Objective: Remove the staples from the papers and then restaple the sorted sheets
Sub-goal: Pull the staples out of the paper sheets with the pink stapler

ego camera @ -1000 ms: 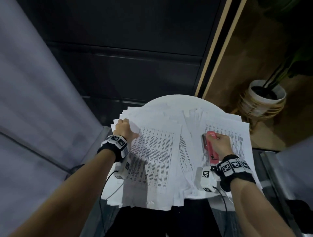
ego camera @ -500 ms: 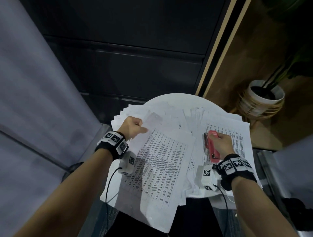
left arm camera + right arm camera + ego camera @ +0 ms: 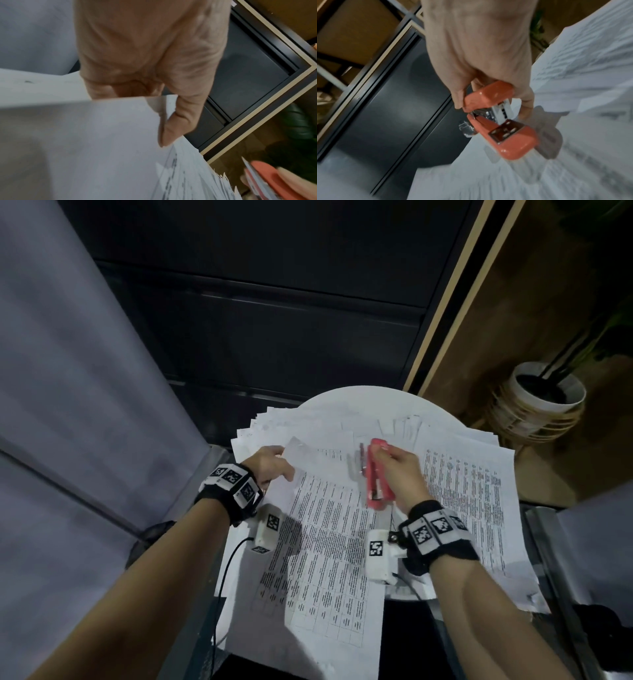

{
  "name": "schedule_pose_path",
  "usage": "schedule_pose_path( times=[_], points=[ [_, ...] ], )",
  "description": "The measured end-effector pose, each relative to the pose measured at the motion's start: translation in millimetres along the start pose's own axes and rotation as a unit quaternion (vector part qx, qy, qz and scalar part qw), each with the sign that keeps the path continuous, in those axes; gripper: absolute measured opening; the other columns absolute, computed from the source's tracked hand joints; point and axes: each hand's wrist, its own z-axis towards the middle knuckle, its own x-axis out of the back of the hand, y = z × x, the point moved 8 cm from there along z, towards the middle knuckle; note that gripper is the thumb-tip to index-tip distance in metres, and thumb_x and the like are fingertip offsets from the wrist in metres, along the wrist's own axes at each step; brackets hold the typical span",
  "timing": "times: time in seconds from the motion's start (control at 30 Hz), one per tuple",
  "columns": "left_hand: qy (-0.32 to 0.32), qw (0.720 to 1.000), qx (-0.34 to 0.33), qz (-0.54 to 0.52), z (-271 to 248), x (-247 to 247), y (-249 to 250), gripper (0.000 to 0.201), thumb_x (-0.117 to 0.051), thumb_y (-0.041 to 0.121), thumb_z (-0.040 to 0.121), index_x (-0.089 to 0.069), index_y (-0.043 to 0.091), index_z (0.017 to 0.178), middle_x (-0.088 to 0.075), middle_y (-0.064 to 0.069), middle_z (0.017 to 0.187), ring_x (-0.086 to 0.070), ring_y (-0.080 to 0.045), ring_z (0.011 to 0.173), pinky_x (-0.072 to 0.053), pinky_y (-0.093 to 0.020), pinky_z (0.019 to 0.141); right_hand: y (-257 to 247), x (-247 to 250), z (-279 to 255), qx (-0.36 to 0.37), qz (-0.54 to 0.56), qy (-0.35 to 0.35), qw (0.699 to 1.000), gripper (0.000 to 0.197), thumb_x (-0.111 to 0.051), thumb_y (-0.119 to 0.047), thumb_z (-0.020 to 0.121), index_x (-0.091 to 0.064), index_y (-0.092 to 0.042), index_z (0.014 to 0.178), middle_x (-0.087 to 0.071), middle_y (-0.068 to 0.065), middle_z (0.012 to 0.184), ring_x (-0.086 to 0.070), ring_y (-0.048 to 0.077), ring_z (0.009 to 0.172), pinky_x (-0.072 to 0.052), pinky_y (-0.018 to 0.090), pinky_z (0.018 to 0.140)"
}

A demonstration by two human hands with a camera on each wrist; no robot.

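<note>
Head view: the left hand (image 3: 270, 465) pinches the corner of a printed sheaf (image 3: 329, 529) raised off the desk (image 3: 359, 402); the right hand (image 3: 399, 470) grips a red stapler (image 3: 376, 474) just beside that corner.

Left wrist: thumb and fingers (image 3: 173, 129) clamp the corner; keep its edges flush.

Right wrist: fingers (image 3: 524, 102) wrap the stapler, mouth agape; seat the corner fully inside before squeezing.

Two hands (image 3: 270, 465) (image 3: 402, 474), one red stapler (image 3: 376, 474), one round table (image 3: 359, 402), one potted plant (image 3: 544, 398), many printed sheets (image 3: 329, 542).
</note>
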Motion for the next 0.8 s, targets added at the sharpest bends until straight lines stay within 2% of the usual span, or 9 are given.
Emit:
schedule_pose_path(
  times=[0.07,0.17,0.23,0.3,0.37,0.5,0.57,0.7,0.8],
  points=[
    [-0.021,1.000,-0.005,0.021,0,-4,6,0.019,-0.061,-0.003,0.065,-0.058,0.006,0.082,-0.048,-0.004,0.054,-0.046,-0.019,0.050,-0.033,-0.020,0.051,3,-30,-1,-0.007,-0.010,-0.035,0.999,0.013,-0.055,-0.030,0.098,-0.064,-0.020,0.099,-0.069,0.010,0.096,-0.067,0.025,0.077,-0.057,0.039,0.076],
    [-0.036,0.999,0.000,0.016,5,-12,10,0.015,-0.060,0.001,0.067,-0.058,0.001,0.081,-0.054,-0.015,0.072,-0.052,-0.025,0.063,-0.040,-0.028,0.061,15,-58,5,-0.008,-0.034,-0.045,0.998,0.019,-0.057,-0.030,0.097,-0.065,-0.013,0.091,-0.072,0.017,0.093,-0.070,0.027,0.072,-0.060,0.038,0.070],
    [-0.033,0.999,-0.007,-0.018,5,-15,14,0.013,-0.064,0.005,0.079,-0.063,0.000,0.091,-0.065,-0.017,0.092,-0.062,-0.029,0.078,-0.048,-0.033,0.073,23,-67,10,-0.005,-0.065,-0.037,0.997,0.026,-0.061,-0.032,0.095,-0.069,-0.007,0.094,-0.073,0.018,0.092,-0.072,0.033,0.078,-0.061,0.042,0.075],
    [-0.020,0.999,-0.007,-0.026,10,-16,12,0.035,-0.068,0.022,0.086,-0.060,0.001,0.113,-0.062,-0.010,0.118,-0.057,-0.024,0.106,-0.042,-0.038,0.097,26,-74,12,0.004,-0.085,-0.040,0.996,0.025,-0.062,-0.028,0.094,-0.070,-0.005,0.096,-0.072,0.019,0.093,-0.072,0.036,0.082,-0.061,0.044,0.075],
    [-0.013,1.000,-0.006,-0.016,14,-18,9,0.056,-0.071,0.039,0.081,-0.054,0.006,0.123,-0.059,-0.005,0.125,-0.053,-0.022,0.115,-0.035,-0.043,0.108,26,-77,13,0.014,-0.097,-0.041,0.994,0.024,-0.062,-0.026,0.094,-0.070,-0.003,0.095,-0.072,0.020,0.091,-0.071,0.038,0.081,-0.061,0.044,0.072],
    [0.017,1.000,0.008,-0.016,23,-17,2,0.058,-0.071,0.037,0.084,-0.049,0.005,0.126,-0.058,-0.012,0.120,-0.053,-0.031,0.114,-0.037,-0.049,0.106,25,-70,15,0.028,-0.109,0.003,0.994,0.033,-0.058,-0.028,0.095,-0.067,0.003,0.090,-0.066,0.013,0.077,-0.063,0.028,0.067,-0.058,0.046,0.071],
    [0.020,1.000,0.006,-0.021,20,-18,6,0.055,-0.070,0.033,0.085,-0.049,0.000,0.125,-0.059,-0.014,0.110,-0.054,-0.033,0.112,-0.038,-0.046,0.104,25,-69,17,0.033,-0.109,0.013,0.993,0.034,-0.058,-0.031,0.096,-0.065,-0.002,0.080,-0.063,0.010,0.072,-0.061,0.026,0.065,-0.057,0.045,0.071],
    [0.033,0.999,-0.002,-0.034,13,-20,8,0.046,-0.067,0.022,0.089,-0.052,-0.005,0.123,-0.053,-0.003,0.086,-0.054,-0.027,0.096,-0.040,-0.038,0.095,25,-72,19,0.035,-0.118,0.019,0.992,0.028,-0.058,-0.029,0.096,-0.067,-0.007,0.081,-0.063,0.006,0.072,-0.062,0.026,0.067,-0.056,0.042,0.073],
    [0.052,0.998,-0.007,-0.046,10,-20,9,0.044,-0.065,0.017,0.091,-0.050,-0.006,0.125,-0.058,-0.011,0.102,-0.055,-0.032,0.107,-0.039,-0.039,0.097,27,-75,19,0.033,-0.112,0.017,0.993,0.029,-0.057,-0.032,0.097,-0.068,-0.008,0.086,-0.065,0.005,0.074,-0.065,0.027,0.071,-0.056,0.040,0.072]
  ],
)
